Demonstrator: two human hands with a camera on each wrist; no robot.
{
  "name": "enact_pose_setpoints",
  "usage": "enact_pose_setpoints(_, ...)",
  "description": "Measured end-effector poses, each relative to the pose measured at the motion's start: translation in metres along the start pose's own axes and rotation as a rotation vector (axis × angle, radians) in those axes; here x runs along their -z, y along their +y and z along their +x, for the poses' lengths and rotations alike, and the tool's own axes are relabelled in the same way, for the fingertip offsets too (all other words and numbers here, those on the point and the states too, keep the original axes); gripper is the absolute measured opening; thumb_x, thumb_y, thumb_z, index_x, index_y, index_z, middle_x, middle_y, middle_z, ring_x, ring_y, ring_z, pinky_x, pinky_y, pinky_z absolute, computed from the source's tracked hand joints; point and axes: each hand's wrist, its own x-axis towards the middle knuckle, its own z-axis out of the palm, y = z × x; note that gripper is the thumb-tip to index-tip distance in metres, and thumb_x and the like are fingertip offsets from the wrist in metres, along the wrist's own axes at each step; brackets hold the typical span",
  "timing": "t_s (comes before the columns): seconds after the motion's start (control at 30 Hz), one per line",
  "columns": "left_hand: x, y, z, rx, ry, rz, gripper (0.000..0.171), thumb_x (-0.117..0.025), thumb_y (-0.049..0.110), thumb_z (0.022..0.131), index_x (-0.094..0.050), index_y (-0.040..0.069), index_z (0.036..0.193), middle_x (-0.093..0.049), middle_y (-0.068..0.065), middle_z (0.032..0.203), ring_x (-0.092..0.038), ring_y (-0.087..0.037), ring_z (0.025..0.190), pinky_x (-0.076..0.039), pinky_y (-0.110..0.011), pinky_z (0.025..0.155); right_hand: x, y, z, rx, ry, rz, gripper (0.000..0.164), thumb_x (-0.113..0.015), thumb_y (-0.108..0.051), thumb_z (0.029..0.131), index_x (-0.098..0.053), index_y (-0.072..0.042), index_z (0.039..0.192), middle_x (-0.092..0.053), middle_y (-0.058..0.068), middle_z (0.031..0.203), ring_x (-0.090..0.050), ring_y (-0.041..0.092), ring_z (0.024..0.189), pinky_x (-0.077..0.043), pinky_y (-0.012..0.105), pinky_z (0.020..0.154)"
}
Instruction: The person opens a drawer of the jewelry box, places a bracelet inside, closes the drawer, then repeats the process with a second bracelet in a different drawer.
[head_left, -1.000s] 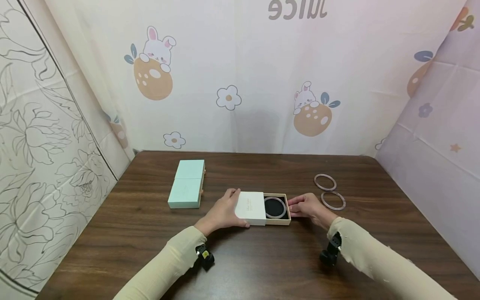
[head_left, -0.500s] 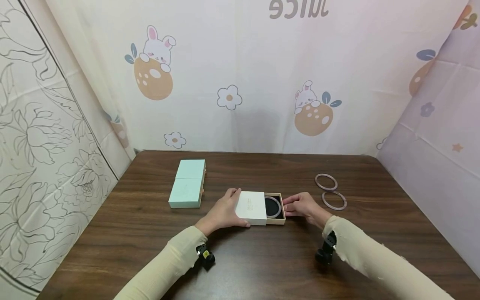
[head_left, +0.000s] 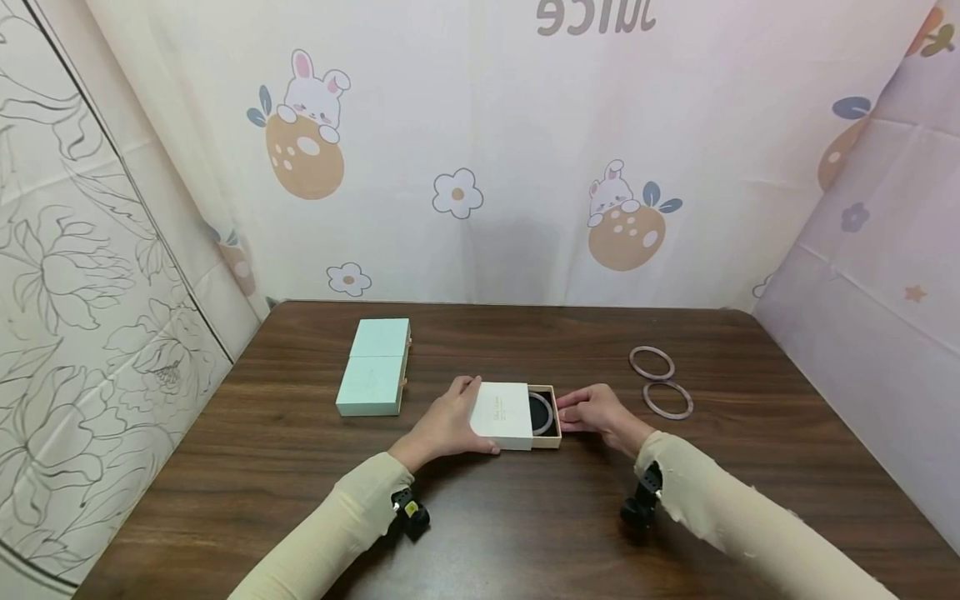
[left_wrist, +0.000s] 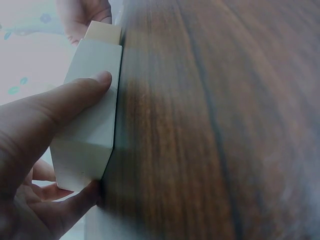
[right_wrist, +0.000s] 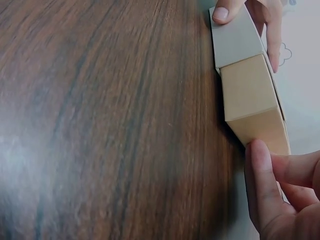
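cream tray (right_wrist: 249, 90) is now deeper in white sleeve (head_left: 506, 410), nearer closed, l hand (head_left: 446, 423) gripping sleeve, r hand (head_left: 602, 413) pressing tray end.

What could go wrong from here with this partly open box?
The ring in the drawer might catch on the white cover if it sits too high. The right hand touches the drawer's end, so an uneven push could jam it. If the left hand loosened its grip, the white cover could slide.
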Motion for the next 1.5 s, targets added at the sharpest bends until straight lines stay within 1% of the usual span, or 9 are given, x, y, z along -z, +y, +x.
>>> enact_pose_setpoints(0.43,0.0,0.001,-0.001,-0.002,0.0,0.002,0.112,-0.073,0.058,0.056,-0.023,0.002,0.139,-0.03,-0.013,0.134,-0.047,-0.024,0.107,-0.041,-0.034,0.086,-0.009,0.002,0.003,0.012,0.013,0.026,0.028,-0.053,0.017,0.076,-0.053,0.02,0.104,-0.061,0.011,0.073,-0.06,0.016,0.064,-0.05,0.03,0.064)
enact_pose_setpoints(0.67,0.0,0.002,-0.001,0.005,-0.007,0.006,0.112,-0.072,0.059,0.056,-0.022,0.003,0.139,-0.029,-0.013,0.135,-0.047,-0.024,0.108,-0.041,-0.034,0.086,-0.014,0.0,0.003,0.006,0.015,0.037,0.028,-0.053,0.017,0.076,-0.053,0.02,0.103,-0.061,0.012,0.073,-0.06,0.015,0.065,-0.05,0.031,0.065)
enact_pose_setpoints(0.87,0.001,0.002,-0.001,-0.001,0.0,-0.004,0.112,-0.073,0.058,0.056,-0.023,0.002,0.138,-0.03,-0.014,0.134,-0.047,-0.025,0.108,-0.041,-0.035,0.086,-0.021,-0.001,0.005,-0.004,0.02,0.033,0.027,-0.053,0.017,0.076,-0.054,0.018,0.102,-0.062,0.014,0.075,-0.061,0.016,0.065,-0.05,0.031,0.064)
enact_pose_setpoints(1.13,0.001,0.002,-0.001,0.004,-0.002,-0.014,0.113,-0.073,0.059,0.055,-0.023,0.002,0.139,-0.03,-0.013,0.134,-0.046,-0.025,0.108,-0.04,-0.035,0.086,-0.031,-0.001,0.008,0.009,0.009,0.051,0.027,-0.051,0.019,0.075,-0.053,0.02,0.102,-0.061,0.013,0.073,-0.06,0.015,0.064,-0.05,0.032,0.065)
enact_pose_setpoints(1.27,0.001,0.002,-0.001,0.01,-0.002,-0.018,0.113,-0.073,0.059,0.054,-0.023,0.002,0.138,-0.03,-0.013,0.133,-0.046,-0.025,0.108,-0.04,-0.035,0.087,-0.033,-0.001,0.009,0.008,0.012,0.043,0.026,-0.052,0.019,0.075,-0.055,0.019,0.101,-0.061,0.014,0.075,-0.06,0.016,0.065,-0.05,0.031,0.064)
enact_pose_setpoints(1.5,0.001,0.001,0.0,0.006,-0.001,-0.023,0.113,-0.073,0.06,0.054,-0.024,0.002,0.138,-0.03,-0.013,0.133,-0.047,-0.024,0.107,-0.041,-0.035,0.086,-0.037,-0.004,0.01,-0.008,0.019,-0.005,0.024,-0.054,0.015,0.076,-0.058,0.016,0.1,-0.063,0.016,0.08,-0.061,0.018,0.067,-0.05,0.032,0.064)
